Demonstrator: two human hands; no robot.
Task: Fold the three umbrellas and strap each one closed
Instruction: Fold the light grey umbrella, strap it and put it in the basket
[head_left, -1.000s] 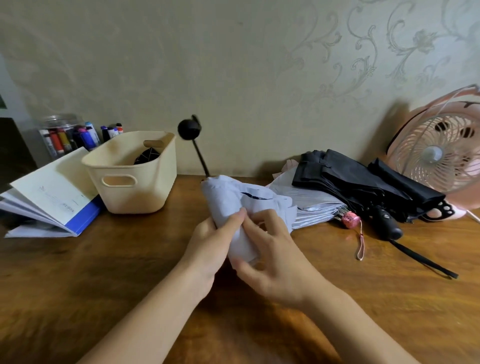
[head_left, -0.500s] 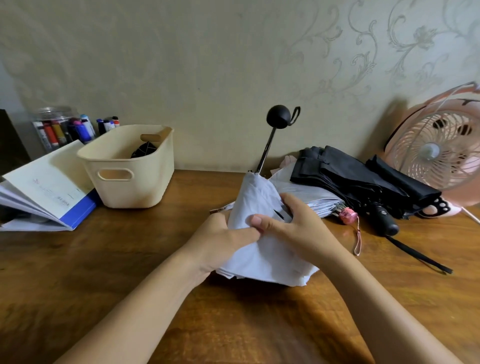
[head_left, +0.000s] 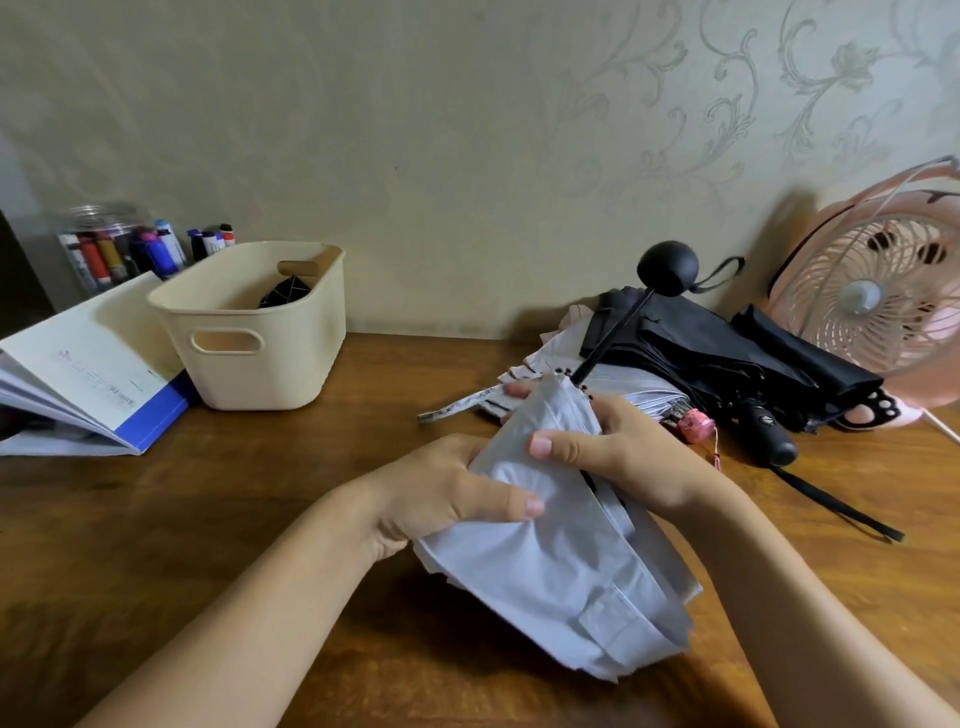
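Observation:
A pale grey umbrella (head_left: 566, 582) lies tilted over the table's middle, its canopy bunched and spreading toward me. Its black shaft ends in a round black handle (head_left: 667, 267) pointing up and to the back right. My left hand (head_left: 441, 499) clasps the canopy from the left, thumb on the fabric. My right hand (head_left: 613, 447) wraps the narrow end near the shaft. A loose strap (head_left: 460, 405) sticks out to the left. Behind lie a white umbrella with a pink handle (head_left: 693, 423) and a black umbrella (head_left: 727, 353).
A cream plastic bin (head_left: 260, 332) stands at the back left, beside an open booklet (head_left: 88, 369) and a jar of markers (head_left: 109, 249). A pink fan (head_left: 878, 301) stands at the back right. The wooden table (head_left: 156, 519) runs to the wall.
The umbrella has swung round: its handle went from upper left to upper right, and the canopy now spreads toward me. Both hands shifted their grip on the fabric.

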